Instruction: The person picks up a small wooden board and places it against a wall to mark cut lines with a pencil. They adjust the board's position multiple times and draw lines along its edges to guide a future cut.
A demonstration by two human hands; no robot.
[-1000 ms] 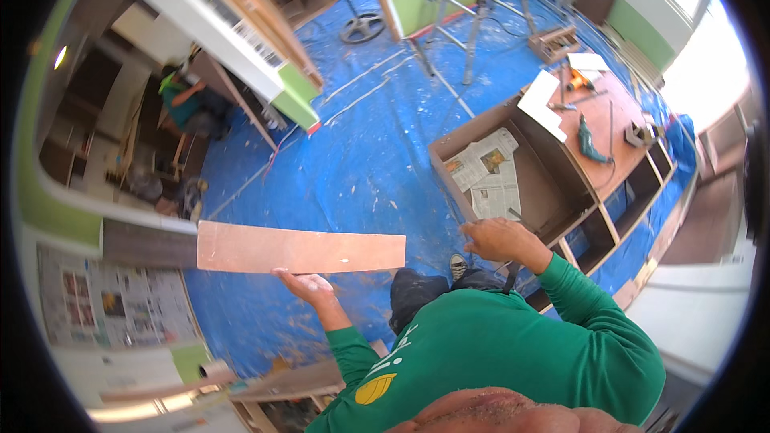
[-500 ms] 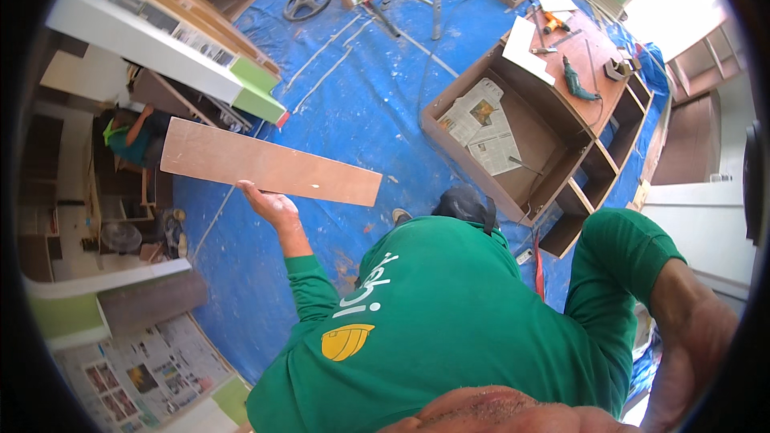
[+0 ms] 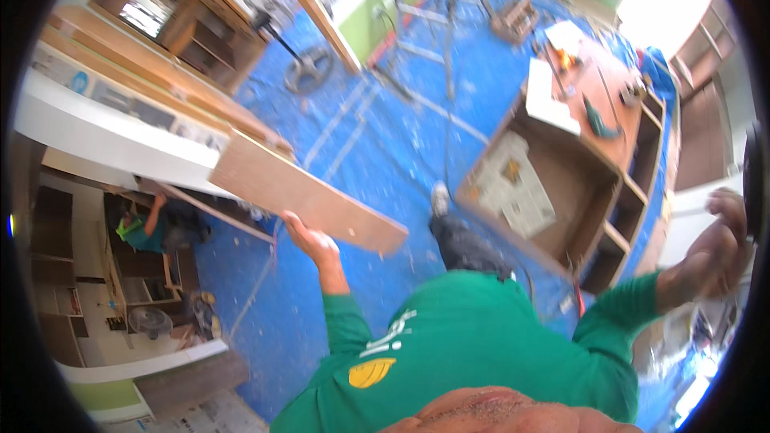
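My left hand (image 3: 314, 245) holds a long, flat wooden board (image 3: 309, 194) by its lower edge, palm up, with the thumb in view and the other fingers mostly hidden. The board is tilted, its far left end higher and its right end lower, out over the blue sheet. My right hand (image 3: 718, 244) is raised at the right rim with the fingers bent and smeared by motion. It is close beside a dark rounded thing (image 3: 755, 180) at the picture's edge; I cannot make out whether they touch.
Blue sheeting (image 3: 385, 156) covers the floor. Ahead to the right lies a brown cabinet carcass (image 3: 473, 212) with newspaper inside and a green drill (image 3: 600, 120) on top. A stepladder (image 3: 429, 28) stands farther off. At left, another person (image 3: 148, 228) is beyond a white-edged counter (image 3: 120, 140).
My view has shifted as I step forward, one shoe now showing ahead. The board stays in my left hand. My right hand has come up from the lower right rim.
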